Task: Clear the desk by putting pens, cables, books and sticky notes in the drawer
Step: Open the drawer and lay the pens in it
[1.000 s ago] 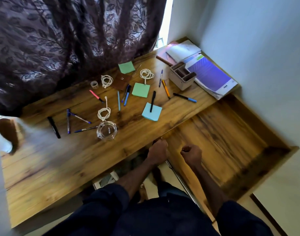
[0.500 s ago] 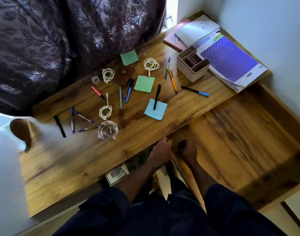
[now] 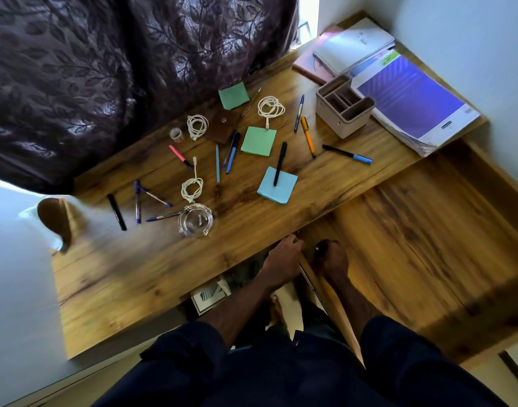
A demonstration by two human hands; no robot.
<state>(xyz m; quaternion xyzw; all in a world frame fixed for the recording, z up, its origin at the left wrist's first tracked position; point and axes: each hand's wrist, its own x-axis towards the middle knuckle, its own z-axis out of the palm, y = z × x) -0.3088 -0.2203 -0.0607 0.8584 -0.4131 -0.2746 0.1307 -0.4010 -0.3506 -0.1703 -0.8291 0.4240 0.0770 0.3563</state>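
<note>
Gripping drawer [image 3: 428, 245] side wall: left hand [image 3: 284, 257] outside, right hand [image 3: 331, 257] inside | grip unclear, blurred | pens, cables, notes on desk [image 3: 134, 274]

Wooden desk [image 3: 152, 268]: pens [image 3: 307, 135], cables [image 3: 270, 108], sticky notes [image 3: 258, 141], books [image 3: 410, 98].

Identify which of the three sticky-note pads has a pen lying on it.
The light blue pad, nearest the desk's front edge, has a black pen resting across it. The two green pads farther back carry no pen.
</note>
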